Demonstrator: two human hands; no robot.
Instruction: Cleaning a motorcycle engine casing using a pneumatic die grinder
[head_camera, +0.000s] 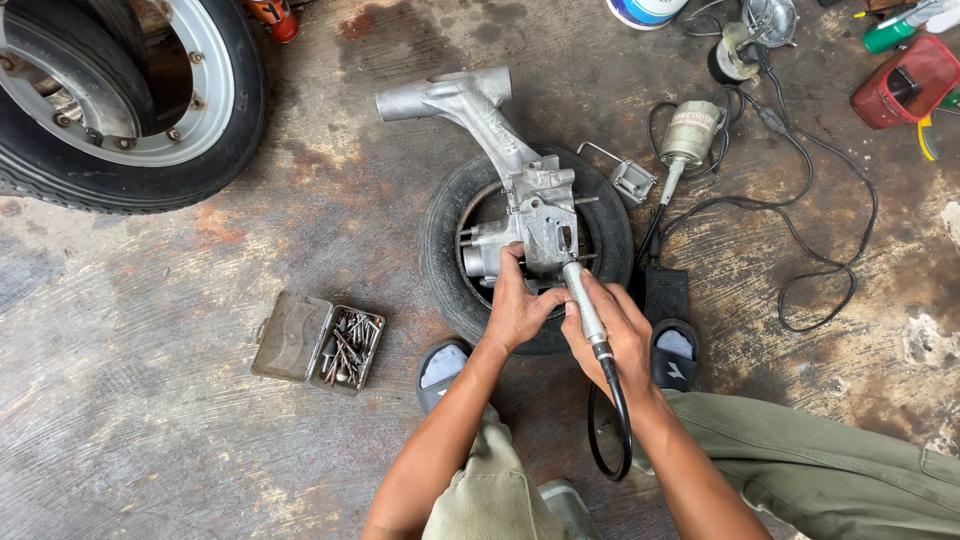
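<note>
Head view, looking down on a stained concrete floor (150, 400): a person crouches over one small tyre (440, 250) lying flat near the middle of the floor, with a single grey cast-metal engine casing (530, 195) resting across it, its long arm reaching toward the far edge of the floor. The left hand (515, 305) presses on the near end of the casing, fingers curled around it. The right hand (615, 335) has its fingers closed around one slim metal grinder handpiece (582, 300), whose tip meets the casing; a black flexible shaft (612, 420) loops down from it between the knees. Two dark sandals (672, 345) show beside the tyre.

One open hinged metal tin (290, 335) lies left of the tyre, one half bare, the other half filled with a loose heap of grinding bits (350, 350), too many and too tangled to count. One large wheel with a silver rim (130, 90) fills the far left corner. Right of the tyre sit one cylindrical motor (690, 130), a tangle of black cable (820, 240) and one small metal bracket (632, 180). One red container (905, 80) stands at the far right corner.
</note>
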